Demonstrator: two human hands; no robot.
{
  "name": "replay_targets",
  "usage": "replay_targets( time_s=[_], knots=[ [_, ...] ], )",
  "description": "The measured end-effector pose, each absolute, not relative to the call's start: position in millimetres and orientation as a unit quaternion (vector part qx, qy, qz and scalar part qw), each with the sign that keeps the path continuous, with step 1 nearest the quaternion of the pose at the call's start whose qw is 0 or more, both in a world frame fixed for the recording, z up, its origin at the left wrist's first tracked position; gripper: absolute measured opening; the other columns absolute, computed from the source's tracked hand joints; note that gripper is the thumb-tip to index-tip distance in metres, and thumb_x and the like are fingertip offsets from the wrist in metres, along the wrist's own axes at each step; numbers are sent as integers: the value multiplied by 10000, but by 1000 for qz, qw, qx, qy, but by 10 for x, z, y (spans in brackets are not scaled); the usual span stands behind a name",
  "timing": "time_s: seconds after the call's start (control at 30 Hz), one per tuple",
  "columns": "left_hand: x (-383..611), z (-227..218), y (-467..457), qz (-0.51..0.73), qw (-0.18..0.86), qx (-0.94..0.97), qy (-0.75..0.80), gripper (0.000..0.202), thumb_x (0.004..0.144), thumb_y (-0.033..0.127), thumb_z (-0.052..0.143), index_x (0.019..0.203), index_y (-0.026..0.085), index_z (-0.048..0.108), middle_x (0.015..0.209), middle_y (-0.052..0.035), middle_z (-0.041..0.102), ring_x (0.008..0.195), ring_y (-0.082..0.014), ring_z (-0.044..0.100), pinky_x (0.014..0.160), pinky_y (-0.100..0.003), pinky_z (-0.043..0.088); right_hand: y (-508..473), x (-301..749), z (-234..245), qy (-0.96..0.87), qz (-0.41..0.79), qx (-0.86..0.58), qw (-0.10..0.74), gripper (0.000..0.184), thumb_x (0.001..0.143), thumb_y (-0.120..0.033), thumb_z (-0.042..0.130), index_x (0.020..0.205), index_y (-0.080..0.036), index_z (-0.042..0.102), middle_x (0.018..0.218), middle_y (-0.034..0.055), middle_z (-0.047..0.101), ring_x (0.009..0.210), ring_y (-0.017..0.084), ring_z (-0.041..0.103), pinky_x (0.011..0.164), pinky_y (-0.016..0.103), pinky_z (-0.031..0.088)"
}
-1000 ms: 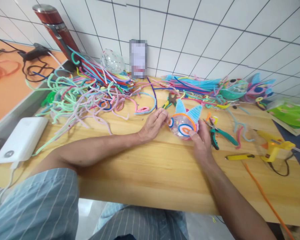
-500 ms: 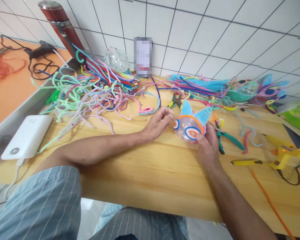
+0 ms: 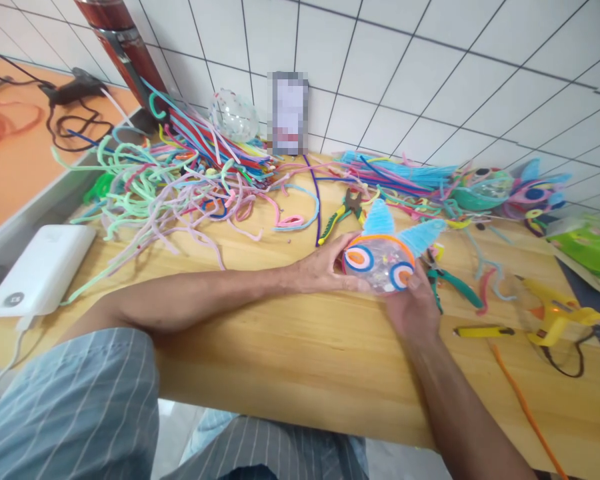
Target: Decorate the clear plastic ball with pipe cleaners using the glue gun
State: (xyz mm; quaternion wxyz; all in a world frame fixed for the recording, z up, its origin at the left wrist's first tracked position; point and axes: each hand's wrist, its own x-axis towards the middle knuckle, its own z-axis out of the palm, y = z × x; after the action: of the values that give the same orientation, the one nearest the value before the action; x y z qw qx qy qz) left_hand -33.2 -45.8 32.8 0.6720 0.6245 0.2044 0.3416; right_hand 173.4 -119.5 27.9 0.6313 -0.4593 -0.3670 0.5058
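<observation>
Both my hands hold a clear plastic ball [image 3: 380, 260] decorated with pipe cleaners: an orange rim, two ringed eyes and two light blue ears. My left hand [image 3: 325, 267] cups its left side with the fingers curled around it. My right hand [image 3: 413, 307] grips it from below and to the right. The ball is lifted slightly above the wooden table [image 3: 290, 360] with its face turned up toward me.
A heap of coloured pipe cleaners [image 3: 180, 173] covers the back left. Yellow-handled pliers [image 3: 343, 213], green-handled pliers [image 3: 453, 283], a yellow glue gun [image 3: 555, 310], a yellow knife [image 3: 480, 331], a white power bank [image 3: 37, 270], a clear ball [image 3: 235, 117] and finished figures [image 3: 510, 187] lie around.
My left hand has closed onto the ball's left side. The ball has been tilted so that its face points upward, and my right hand has shifted underneath it.
</observation>
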Motion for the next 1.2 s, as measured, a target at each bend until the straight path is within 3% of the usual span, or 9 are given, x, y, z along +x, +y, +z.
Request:
replay_targets(
  time_s=[0.23,0.53,0.7,0.9,1.07,1.2],
  knots=[
    [-368,370,-481,347,665,625,217,851,742,448,966,1457,229,558,1467,-137,649,1412,-352,615,1216,-499,497,-1205,1756,232,-399,500,-475,604,404,858,-487,787,1230,-347,715,1314,42,770,1209,295,731,1015,518,637],
    [-356,281,-463,361,659,620,227,850,750,442,956,1451,207,537,1507,-156,630,1416,-352,625,1208,-497,514,-1217,1787,201,-417,488,-484,595,492,907,-628,695,1320,-364,724,1484,52,707,1380,352,660,1081,601,593],
    [-345,224,-436,363,668,614,215,843,752,463,959,1444,202,555,1473,-155,651,1391,-349,642,1203,-504,516,-1200,1775,228,-410,502,-469,600,512,892,-633,710,1308,-335,733,1435,64,732,1353,342,674,1082,559,600],
    [-333,214,-427,349,688,603,204,797,783,473,940,1432,213,557,1463,-144,656,1375,-331,646,1179,-474,527,-1168,1743,186,-374,498,-494,607,486,832,-529,831,1260,-323,724,1341,39,769,1227,278,729,1093,526,594],
    [-325,217,-438,341,695,593,221,810,764,497,950,1412,208,560,1458,-143,658,1371,-331,646,1173,-473,526,-1186,1725,157,-402,483,-478,614,553,836,-636,804,1275,-310,724,1298,58,780,1196,286,738,1059,498,612],
    [-313,226,-453,342,687,601,224,784,766,508,936,1382,193,566,1411,-142,672,1328,-321,658,1152,-460,530,-1208,1716,160,-428,451,-497,606,537,818,-601,832,1247,-299,717,1202,53,804,1119,276,758,997,452,629]
  ],
)
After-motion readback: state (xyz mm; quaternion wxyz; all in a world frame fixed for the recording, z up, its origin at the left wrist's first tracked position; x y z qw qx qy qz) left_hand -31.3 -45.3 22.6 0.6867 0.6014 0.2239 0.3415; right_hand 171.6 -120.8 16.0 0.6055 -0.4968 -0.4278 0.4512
